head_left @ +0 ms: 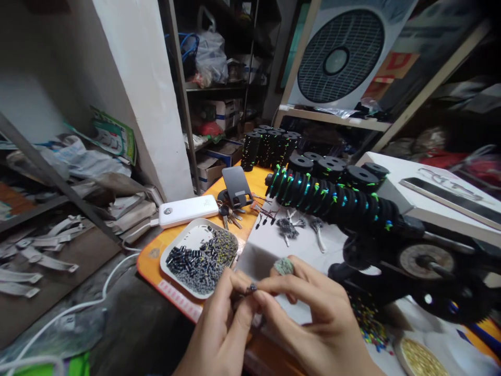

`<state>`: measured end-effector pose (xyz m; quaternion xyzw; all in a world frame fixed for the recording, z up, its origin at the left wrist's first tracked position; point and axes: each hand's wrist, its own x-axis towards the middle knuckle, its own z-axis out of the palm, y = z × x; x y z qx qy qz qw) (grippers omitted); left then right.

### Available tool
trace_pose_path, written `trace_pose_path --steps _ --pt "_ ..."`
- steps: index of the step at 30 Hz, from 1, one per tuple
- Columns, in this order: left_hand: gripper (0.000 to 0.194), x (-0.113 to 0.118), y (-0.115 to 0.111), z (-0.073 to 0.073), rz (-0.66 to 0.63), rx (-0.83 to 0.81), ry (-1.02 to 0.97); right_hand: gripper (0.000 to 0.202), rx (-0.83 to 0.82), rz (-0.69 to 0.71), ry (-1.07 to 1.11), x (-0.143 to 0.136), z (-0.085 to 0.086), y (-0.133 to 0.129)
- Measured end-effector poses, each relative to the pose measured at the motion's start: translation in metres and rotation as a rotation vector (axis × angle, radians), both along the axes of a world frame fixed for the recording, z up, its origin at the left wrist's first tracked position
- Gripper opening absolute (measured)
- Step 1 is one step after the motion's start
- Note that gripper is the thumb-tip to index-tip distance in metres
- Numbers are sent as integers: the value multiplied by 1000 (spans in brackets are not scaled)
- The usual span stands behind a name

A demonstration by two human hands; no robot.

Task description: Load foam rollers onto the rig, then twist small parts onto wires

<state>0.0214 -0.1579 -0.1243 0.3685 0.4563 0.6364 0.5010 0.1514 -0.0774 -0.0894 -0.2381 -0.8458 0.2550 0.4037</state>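
My left hand (223, 318) and my right hand (317, 305) meet at the front edge of the table, fingertips pinched together around a tiny dark bead-like piece (251, 288). Its exact kind is too small to tell. Tucked between the fingers of my right hand is a grey-green, grainy-looking clump (284, 266). Just beyond my left hand is a white tray (172, 279) full of small black, grey and yellowish tube-like pieces (203, 258). On the white surface ahead lie tied grey bundles (288, 228) with pale stems.
A black shaft (332, 196) strung with rings and coloured bits reaches in from the right. Black spools (270, 143) stand behind. Keys (230, 215), a phone stand (237, 188) and a white power bank (188, 211) sit left. A gold-filled dish (420, 357) is at lower right.
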Motion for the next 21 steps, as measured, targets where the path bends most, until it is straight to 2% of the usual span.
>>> trace_pose_path --steps 5,9,14,21 --pt "24 6 -2 -3 73 44 -160 13 -38 19 -35 3 1 -2" --pt "25 4 -4 -5 102 57 -90 14 -92 69 -20 3 3 -2" --pt "27 7 -6 -8 124 35 16 17 -95 36 -46 1 3 -7" --pt "23 8 -8 -15 170 68 -248 16 -118 66 -50 3 0 -6"
